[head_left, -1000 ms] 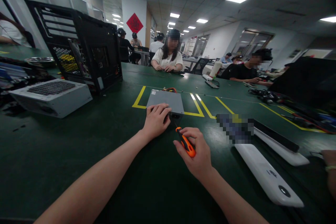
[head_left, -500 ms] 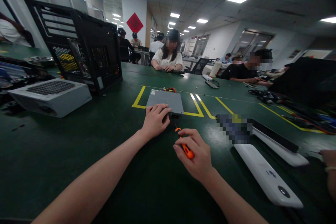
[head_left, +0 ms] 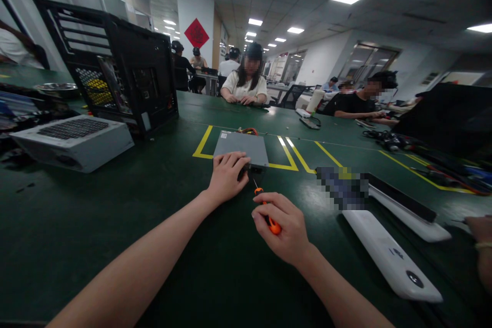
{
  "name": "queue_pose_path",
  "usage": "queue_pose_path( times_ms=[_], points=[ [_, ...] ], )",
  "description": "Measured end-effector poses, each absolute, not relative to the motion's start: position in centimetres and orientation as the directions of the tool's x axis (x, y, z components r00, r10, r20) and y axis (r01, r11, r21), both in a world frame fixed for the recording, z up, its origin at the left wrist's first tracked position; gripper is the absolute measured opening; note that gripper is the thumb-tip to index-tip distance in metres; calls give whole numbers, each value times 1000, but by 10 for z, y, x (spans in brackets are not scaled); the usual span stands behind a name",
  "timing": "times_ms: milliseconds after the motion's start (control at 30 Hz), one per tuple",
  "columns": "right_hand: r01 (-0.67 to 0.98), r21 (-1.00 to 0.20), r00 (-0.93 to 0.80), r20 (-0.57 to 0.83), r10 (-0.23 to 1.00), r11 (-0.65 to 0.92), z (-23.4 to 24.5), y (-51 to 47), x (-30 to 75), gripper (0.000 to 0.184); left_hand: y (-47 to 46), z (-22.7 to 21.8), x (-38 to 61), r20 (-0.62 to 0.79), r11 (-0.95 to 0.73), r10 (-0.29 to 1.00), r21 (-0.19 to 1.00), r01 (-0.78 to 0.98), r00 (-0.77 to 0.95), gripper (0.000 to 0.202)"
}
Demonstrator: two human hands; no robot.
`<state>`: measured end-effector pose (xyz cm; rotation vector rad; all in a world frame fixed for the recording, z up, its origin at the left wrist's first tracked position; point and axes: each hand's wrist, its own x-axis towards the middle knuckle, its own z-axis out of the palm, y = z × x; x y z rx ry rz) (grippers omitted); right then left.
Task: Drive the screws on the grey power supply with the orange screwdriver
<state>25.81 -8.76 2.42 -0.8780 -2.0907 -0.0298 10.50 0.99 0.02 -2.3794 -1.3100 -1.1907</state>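
A grey computer power supply [head_left: 246,146] lies flat on the green table, its bundle of coloured wires [head_left: 248,131] at the far side. My left hand [head_left: 229,177] grips its near left edge, fingers over the top and thumb at the front face. In my right hand [head_left: 282,225] is an orange and black screwdriver [head_left: 274,226], held between thumb and fingers. Its thin tip points up and away, close to the near face of the power supply; whether it touches cannot be told.
At left stand a black computer case [head_left: 115,72] and a larger power supply [head_left: 73,138]. Yellow tape [head_left: 282,167] marks the table. White lamp-like devices [head_left: 392,256] lie at right, near another person's hand [head_left: 480,236]. A person [head_left: 246,82] sits opposite.
My right hand and the screwdriver have shifted slightly left, and the fingers have closed a little around the handle. My left hand and the power supply stay in place.
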Motion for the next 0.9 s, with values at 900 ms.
queue_pose_path(
  times_ms=[900],
  points=[
    [495,-303,-349,789,505,815,23,-88,267,12,9,3,104,685,-597,668,261,759,290,35]
  ],
)
